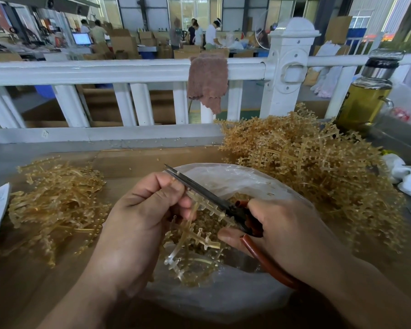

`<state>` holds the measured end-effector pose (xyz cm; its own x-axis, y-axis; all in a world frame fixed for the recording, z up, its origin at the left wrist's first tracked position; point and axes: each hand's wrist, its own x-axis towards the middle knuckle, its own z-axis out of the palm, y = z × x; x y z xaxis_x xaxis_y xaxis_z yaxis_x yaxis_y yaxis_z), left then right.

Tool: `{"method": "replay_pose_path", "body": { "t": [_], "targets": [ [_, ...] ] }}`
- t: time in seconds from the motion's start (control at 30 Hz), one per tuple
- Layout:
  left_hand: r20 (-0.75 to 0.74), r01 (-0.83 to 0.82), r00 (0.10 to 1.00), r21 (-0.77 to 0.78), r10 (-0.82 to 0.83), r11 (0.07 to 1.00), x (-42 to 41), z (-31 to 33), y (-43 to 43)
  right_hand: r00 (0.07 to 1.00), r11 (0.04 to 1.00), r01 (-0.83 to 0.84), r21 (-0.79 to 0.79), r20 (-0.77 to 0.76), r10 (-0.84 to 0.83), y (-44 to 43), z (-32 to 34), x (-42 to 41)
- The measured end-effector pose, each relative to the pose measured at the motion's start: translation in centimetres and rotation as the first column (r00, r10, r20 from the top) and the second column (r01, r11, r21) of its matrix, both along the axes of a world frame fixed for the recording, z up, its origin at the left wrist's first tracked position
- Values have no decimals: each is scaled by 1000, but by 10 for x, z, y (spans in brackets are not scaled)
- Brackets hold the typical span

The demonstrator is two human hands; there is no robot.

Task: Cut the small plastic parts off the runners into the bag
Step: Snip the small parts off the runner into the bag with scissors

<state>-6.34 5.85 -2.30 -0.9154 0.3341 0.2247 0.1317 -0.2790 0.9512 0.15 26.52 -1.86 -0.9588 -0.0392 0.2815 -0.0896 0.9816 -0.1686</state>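
Note:
My left hand [142, 217] pinches a translucent amber runner [195, 236] with small parts on its branches, held over the open clear plastic bag [235, 176]. My right hand [287, 231] grips the red-brown handles of a pair of scissors [199, 189]. The dark blades lie along the runner's top branch and point up and left past my left fingers. Cut small parts [209, 222] lie inside the bag under the runner.
A big heap of uncut runners [313, 162] lies at the right, a flatter pile of runners [57, 205] at the left. A white railing [105, 72] with a brown cloth [208, 79] runs behind the bench. A bottle of yellow liquid [365, 98] stands far right.

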Motion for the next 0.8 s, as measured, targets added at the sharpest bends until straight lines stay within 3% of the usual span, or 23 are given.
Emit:
{"method": "replay_pose_path", "body": {
  "t": [0.37,0.8],
  "targets": [
    [-78,-20,997,-72,14,997,-2,0,-2,1000,1000,-16,-19,-17,16,1,1,1],
    [-56,-19,998,-58,16,998,0,3,-3,1000,1000,-27,7,5,27,-2,1,0]
  ]
}}
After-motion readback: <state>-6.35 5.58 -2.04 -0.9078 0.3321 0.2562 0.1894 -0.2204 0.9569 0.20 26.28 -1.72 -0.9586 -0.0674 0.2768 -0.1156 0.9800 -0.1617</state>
